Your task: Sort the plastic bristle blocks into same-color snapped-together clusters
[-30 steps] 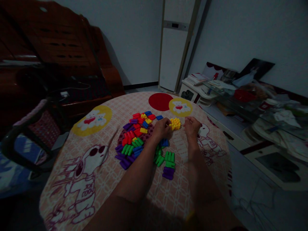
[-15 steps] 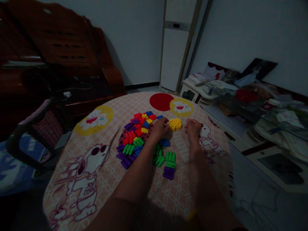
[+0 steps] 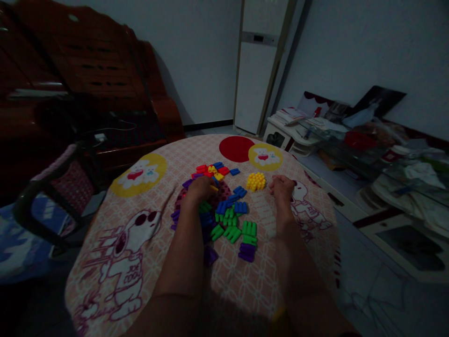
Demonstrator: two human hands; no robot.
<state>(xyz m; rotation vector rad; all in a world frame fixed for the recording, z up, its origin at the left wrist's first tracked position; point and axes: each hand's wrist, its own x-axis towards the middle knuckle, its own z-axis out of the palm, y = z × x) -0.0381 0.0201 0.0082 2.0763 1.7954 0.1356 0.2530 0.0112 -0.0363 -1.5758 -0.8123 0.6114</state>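
Over the left part of a pile of plastic toy blocks, my left hand (image 3: pixel 200 189) reaches down with its fingers closed on a yellow block (image 3: pixel 213 188), which shows only in part at the fingertips. My hand and forearm hide many red, purple and green blocks. To the right of the pile stands a tight cluster of yellow blocks (image 3: pixel 256 181). My right hand (image 3: pixel 282 187) rests just right of this cluster, apart from it, fingers curled in and nothing visible in them. Blue blocks (image 3: pixel 240 207) and green blocks (image 3: pixel 232 233) lie between my forearms.
The blocks lie on a round table with a patterned cloth (image 3: pixel 245 290). Purple blocks (image 3: pixel 247 252) sit nearest me. A chair (image 3: pixel 66 182) stands left, a wooden sofa (image 3: pixel 101 70) behind it. On the right is a cluttered cabinet (image 3: pixel 382 234).
My left hand has moved left from beside the yellow cluster to the pile, closing on a yellow block. Blue blocks it covered now show. My right hand has stayed in place.
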